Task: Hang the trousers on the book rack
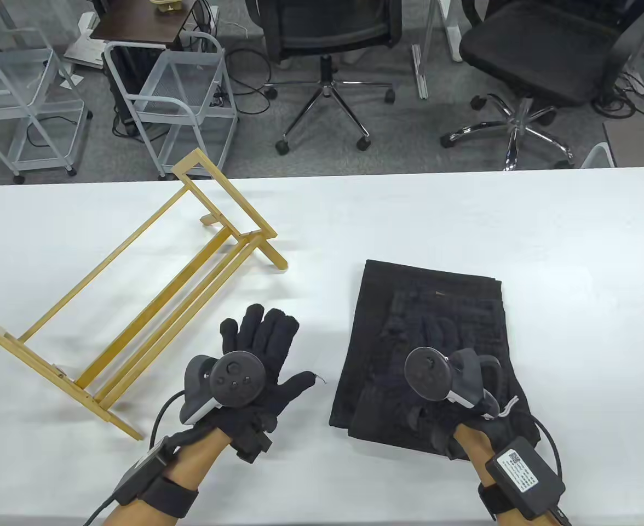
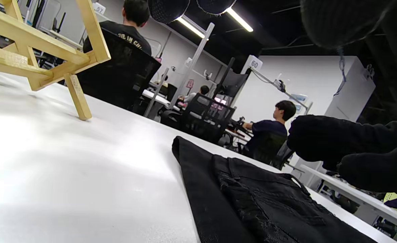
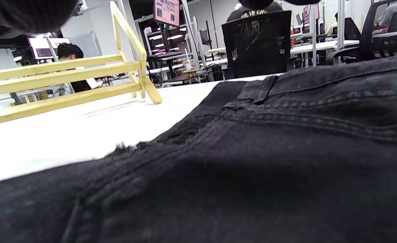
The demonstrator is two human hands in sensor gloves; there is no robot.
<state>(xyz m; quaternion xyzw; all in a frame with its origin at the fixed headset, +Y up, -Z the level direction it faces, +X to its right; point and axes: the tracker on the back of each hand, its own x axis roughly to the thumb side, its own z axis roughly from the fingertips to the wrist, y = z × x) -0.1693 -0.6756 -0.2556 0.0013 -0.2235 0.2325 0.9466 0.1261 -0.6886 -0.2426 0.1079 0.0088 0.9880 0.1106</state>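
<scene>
Folded black trousers lie flat on the white table, right of centre; they also show in the left wrist view and fill the right wrist view. A light wooden book rack stands at the left, its rails running diagonally; it also shows in the wrist views. My left hand lies open, fingers spread, on the bare table between rack and trousers, holding nothing. My right hand rests flat on the trousers with fingers spread.
Beyond the table's far edge stand two black office chairs and two white wire carts. The rack's right foot stands close to the trousers' far left corner.
</scene>
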